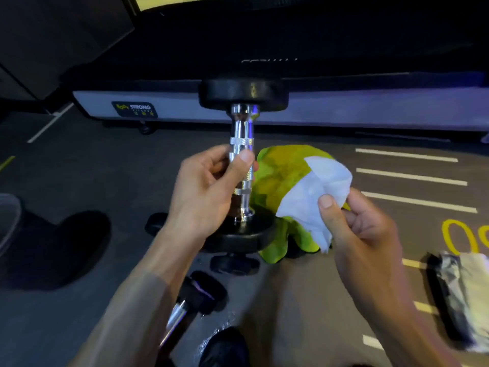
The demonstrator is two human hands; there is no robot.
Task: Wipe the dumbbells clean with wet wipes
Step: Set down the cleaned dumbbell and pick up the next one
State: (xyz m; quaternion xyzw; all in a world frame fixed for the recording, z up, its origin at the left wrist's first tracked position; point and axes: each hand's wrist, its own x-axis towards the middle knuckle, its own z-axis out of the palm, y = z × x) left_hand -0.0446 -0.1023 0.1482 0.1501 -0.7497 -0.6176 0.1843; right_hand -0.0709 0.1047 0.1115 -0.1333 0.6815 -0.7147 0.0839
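Observation:
A dumbbell (243, 123) with a chrome handle and black round heads stands on end at the centre. My left hand (209, 189) grips the chrome handle around its middle, thumb across the front. My right hand (362, 234) pinches a crumpled white wet wipe (317, 192) between thumb and fingers, just right of the handle and apart from it. A second dumbbell (182, 311) lies on the floor below my left forearm, its chrome bar and one black head showing.
A yellow-green cloth (283, 170) lies on the floor behind the wipe. A dark pack with pale wipes (460, 295) sits at the right edge. A treadmill base (185, 107) runs across the back. A dark shoe (53, 247) is at left. Small black knobs (232, 264) lie near the dumbbell.

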